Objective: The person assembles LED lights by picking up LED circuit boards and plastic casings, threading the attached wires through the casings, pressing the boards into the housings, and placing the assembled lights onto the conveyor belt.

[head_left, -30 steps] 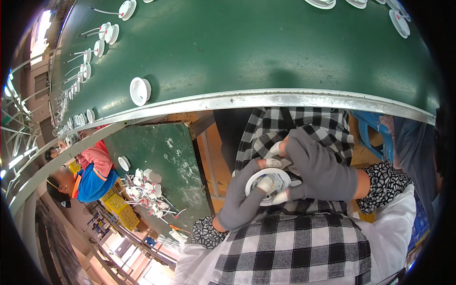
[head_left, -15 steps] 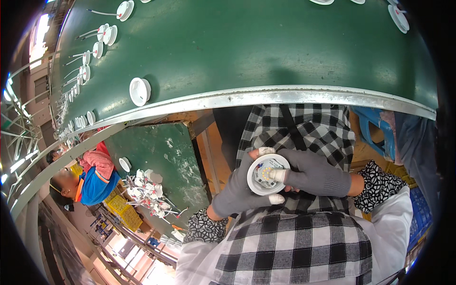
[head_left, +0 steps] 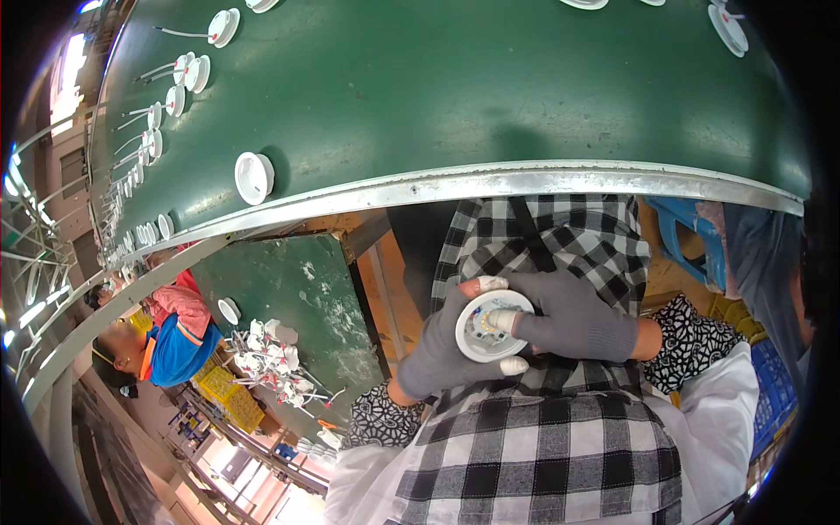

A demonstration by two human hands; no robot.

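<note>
A round white downlight housing (head_left: 479, 346) with a small LED circuit board inside sits between my hands, its open side facing up. My left hand (head_left: 437, 352), in a grey glove with white-wrapped fingertips, is closed around the housing's rim from the left. From the right, my right hand (head_left: 573, 317), gloved the same way, grips the housing too. Its white-wrapped thumb presses down inside the cup and covers part of the board. The right fingers beneath the housing are mostly hidden.
A green work surface (head_left: 394, 96) with a metal edge (head_left: 490, 183) runs ahead, bearing white lamp housings (head_left: 255, 178), many with wires. A lower green table (head_left: 297, 262) at left holds a pile of wired lamp parts (head_left: 269, 354). Another person (head_left: 179, 341) sits beyond; a blue stool (head_left: 687, 241) stands right.
My right thumb has shifted left and slightly up over the board inside the housing. Both hands keep their grip, and the view has shifted slightly.
</note>
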